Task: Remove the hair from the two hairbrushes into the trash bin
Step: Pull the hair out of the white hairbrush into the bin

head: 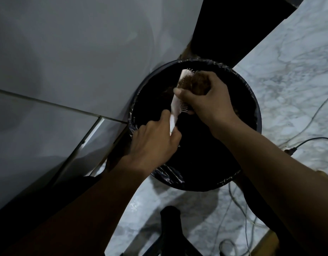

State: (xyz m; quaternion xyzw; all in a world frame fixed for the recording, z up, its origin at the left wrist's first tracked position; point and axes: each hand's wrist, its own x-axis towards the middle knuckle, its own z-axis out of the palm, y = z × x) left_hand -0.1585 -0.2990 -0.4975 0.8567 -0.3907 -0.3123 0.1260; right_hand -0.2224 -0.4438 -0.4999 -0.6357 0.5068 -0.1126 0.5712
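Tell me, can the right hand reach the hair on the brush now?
Probably yes: the right hand already closes on the brown hair on the white hairbrush, which the left hand holds over the trash bin.

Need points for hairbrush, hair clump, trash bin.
hairbrush (175, 106), head view, white back of the brush head.
hair clump (200, 84), head view, brown wad under the right-hand fingers.
trash bin (256, 115), head view, right side of the rim.
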